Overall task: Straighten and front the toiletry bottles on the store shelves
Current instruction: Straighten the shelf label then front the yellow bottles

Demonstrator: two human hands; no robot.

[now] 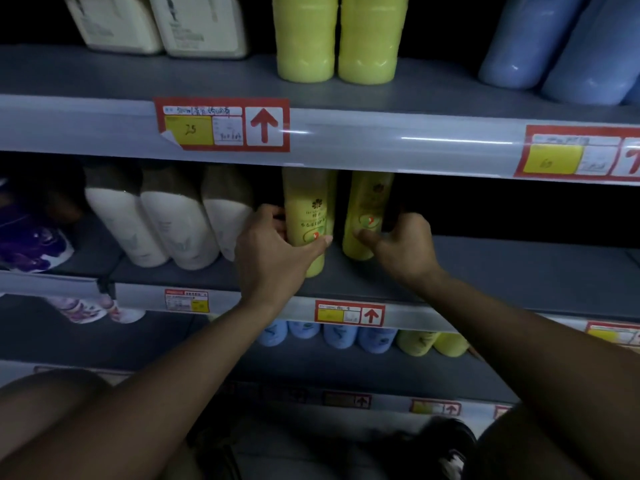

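Note:
Two yellow-green toiletry bottles stand on the middle shelf (485,271). My left hand (273,251) grips the left yellow-green bottle (308,209), thumb across its front label, fingers behind its left side. My right hand (401,247) grips the right yellow-green bottle (367,206), thumb on its lower front, fingers curled round its right side. A narrow dark gap separates the two bottles. Both labels face roughly forward, and the right bottle is turned slightly to the side.
Three white bottles (173,223) lean just left of my left hand, with a purple pack (31,237) further left. The upper shelf holds cream jugs (156,26), two yellow-green bottles (336,36) and blue bottles (561,46). The lower shelf carries blue bottles (325,336) and yellow-green ones.

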